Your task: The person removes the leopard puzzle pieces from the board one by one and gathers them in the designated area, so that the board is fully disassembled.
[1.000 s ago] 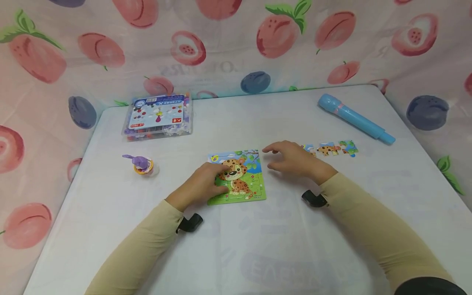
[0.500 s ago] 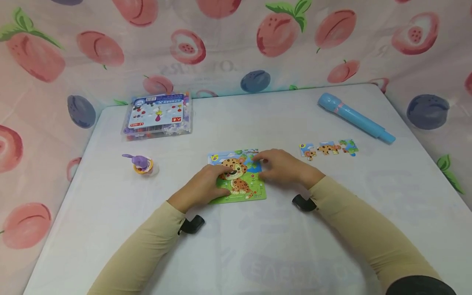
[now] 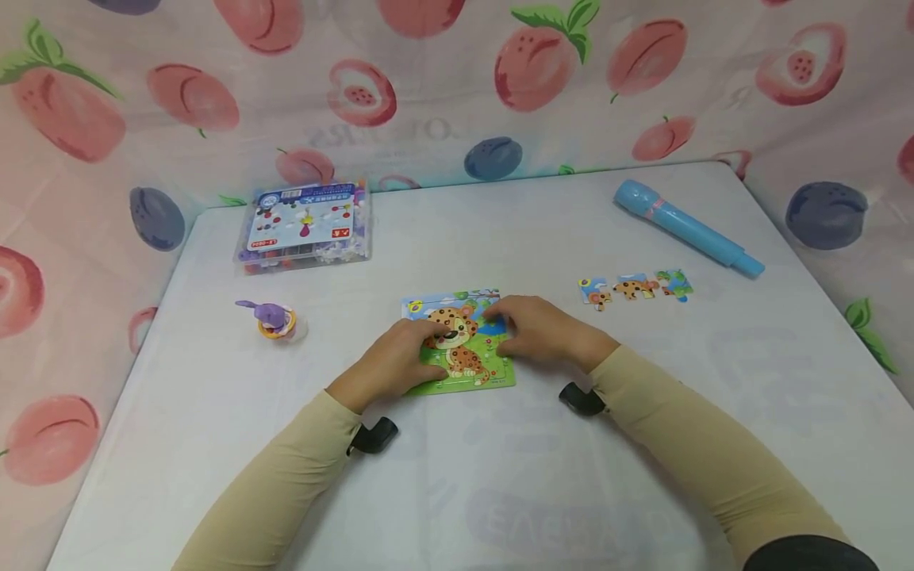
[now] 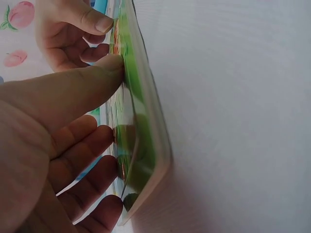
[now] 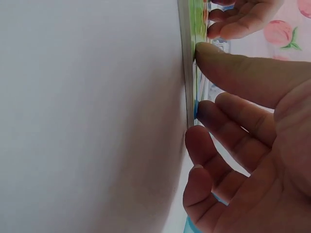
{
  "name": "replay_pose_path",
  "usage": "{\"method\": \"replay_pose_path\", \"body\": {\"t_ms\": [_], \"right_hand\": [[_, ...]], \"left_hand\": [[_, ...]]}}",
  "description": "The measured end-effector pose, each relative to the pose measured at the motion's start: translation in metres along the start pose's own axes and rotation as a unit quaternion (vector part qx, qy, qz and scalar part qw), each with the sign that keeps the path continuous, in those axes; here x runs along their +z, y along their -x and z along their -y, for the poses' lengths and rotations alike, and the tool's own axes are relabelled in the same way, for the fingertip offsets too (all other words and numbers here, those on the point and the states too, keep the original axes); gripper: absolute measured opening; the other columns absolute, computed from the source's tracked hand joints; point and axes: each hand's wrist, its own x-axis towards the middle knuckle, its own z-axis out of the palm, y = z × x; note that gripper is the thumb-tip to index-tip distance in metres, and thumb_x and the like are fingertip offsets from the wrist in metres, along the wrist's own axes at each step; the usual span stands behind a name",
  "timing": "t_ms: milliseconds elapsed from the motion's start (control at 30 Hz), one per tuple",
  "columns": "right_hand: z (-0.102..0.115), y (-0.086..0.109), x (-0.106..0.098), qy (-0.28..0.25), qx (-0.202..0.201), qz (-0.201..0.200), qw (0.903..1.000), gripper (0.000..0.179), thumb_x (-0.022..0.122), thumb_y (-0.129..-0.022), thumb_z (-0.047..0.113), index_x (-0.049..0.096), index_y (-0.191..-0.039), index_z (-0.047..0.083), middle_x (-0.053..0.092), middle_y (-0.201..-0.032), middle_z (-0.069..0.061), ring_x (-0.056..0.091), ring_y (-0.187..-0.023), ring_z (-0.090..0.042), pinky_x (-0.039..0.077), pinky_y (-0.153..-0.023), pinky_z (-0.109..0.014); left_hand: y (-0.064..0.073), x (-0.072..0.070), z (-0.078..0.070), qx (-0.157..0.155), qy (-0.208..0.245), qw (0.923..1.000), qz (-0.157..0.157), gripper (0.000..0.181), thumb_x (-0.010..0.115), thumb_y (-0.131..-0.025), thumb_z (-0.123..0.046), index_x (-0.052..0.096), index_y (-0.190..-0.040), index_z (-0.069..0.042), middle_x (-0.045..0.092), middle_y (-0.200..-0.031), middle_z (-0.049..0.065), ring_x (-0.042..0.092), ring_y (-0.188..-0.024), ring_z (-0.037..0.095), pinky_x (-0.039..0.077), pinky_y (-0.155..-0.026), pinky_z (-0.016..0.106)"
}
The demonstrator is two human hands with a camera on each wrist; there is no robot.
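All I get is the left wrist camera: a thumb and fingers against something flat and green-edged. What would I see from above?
Observer: A picture puzzle showing a spotted cartoon animal.
Operator: Oh, fun! Any puzzle bits lying elsewhere?
Observer: Three loose pieces lie in a row off to its right, apart from it.
Operator: And what's over at the far left?
Observer: A see-through case with a blue-and-white label, near the back of the table.

Fruit-print curtain (image 3: 428, 79) shows faint mirrored letters, apparently LOVERS. White tablecloth (image 3: 457, 468) carries pale lettering, not legible. Clear plastic box's label (image 3: 301, 216): print and red-backed code, too small to read.
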Motion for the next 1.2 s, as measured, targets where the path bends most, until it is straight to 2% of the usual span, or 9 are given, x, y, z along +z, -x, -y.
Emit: {"method": "replay_pose_path", "body": {"t_ms": [233, 400, 567, 867, 1200], "right_hand": [[0.0015, -0.0001, 0.0029, -0.003, 0.014, 0.000, 0.9999, 0.054, 0.076, -0.087, 0.011, 0.057, -0.136, 0.000, 0.059, -0.117, -0.008, 0.052, -0.095, -0.022, 0.045, -0.086, -0.037], [0.0047, 0.0005, 0.0047, -0.014, 0.018, 0.007, 0.9997, 0.055, 0.075, -0.087, 0.008, 0.055, -0.138, -0.001, 0.057, -0.132, -0.014, 0.054, -0.115, -0.026, 0.044, -0.101, -0.042], [0.0055, -0.0003, 0.0046, -0.015, 0.006, 0.012, 0.9998, 0.055, 0.073, -0.089, 0.006, 0.053, -0.140, -0.002, 0.052, -0.140, -0.017, 0.046, -0.132, -0.031, 0.037, -0.111, -0.045], [0.0066, -0.0024, 0.0006, 0.008, -0.013, 0.022, 0.9996, 0.052, 0.068, -0.090, 0.002, 0.055, -0.139, 0.003, 0.044, -0.142, -0.017, 0.042, -0.133, -0.030, 0.034, -0.113, -0.045], [0.0064, -0.0020, 0.0021, 0.014, -0.017, 0.019, 0.9996, 0.055, 0.071, -0.090, 0.006, 0.053, -0.141, 0.001, 0.046, -0.138, -0.017, 0.044, -0.130, -0.030, 0.035, -0.112, -0.044]], "left_hand": [[-0.0002, 0.0001, -0.0018, -0.006, 0.000, 1.0000, 0.004, 0.062, 0.083, -0.084, -0.023, 0.059, -0.137, -0.003, 0.061, -0.131, 0.012, 0.051, -0.126, 0.032, 0.040, -0.107, 0.045], [0.0022, 0.0020, -0.0012, -0.010, 0.001, 0.9999, 0.005, 0.062, 0.083, -0.084, -0.023, 0.059, -0.138, -0.004, 0.060, -0.132, 0.012, 0.051, -0.126, 0.033, 0.040, -0.107, 0.046], [0.0029, 0.0016, -0.0014, -0.003, -0.004, 1.0000, 0.000, 0.062, 0.083, -0.084, -0.023, 0.058, -0.137, -0.002, 0.061, -0.131, 0.012, 0.052, -0.124, 0.033, 0.041, -0.106, 0.046], [-0.0013, -0.0007, -0.0020, -0.003, -0.007, 1.0000, 0.002, 0.061, 0.083, -0.084, -0.022, 0.059, -0.137, -0.003, 0.061, -0.132, 0.012, 0.051, -0.124, 0.033, 0.041, -0.106, 0.046], [-0.0019, 0.0000, -0.0019, -0.012, -0.003, 0.9999, 0.009, 0.062, 0.082, -0.085, -0.023, 0.058, -0.138, -0.004, 0.060, -0.133, 0.012, 0.050, -0.126, 0.033, 0.040, -0.108, 0.046]]}}
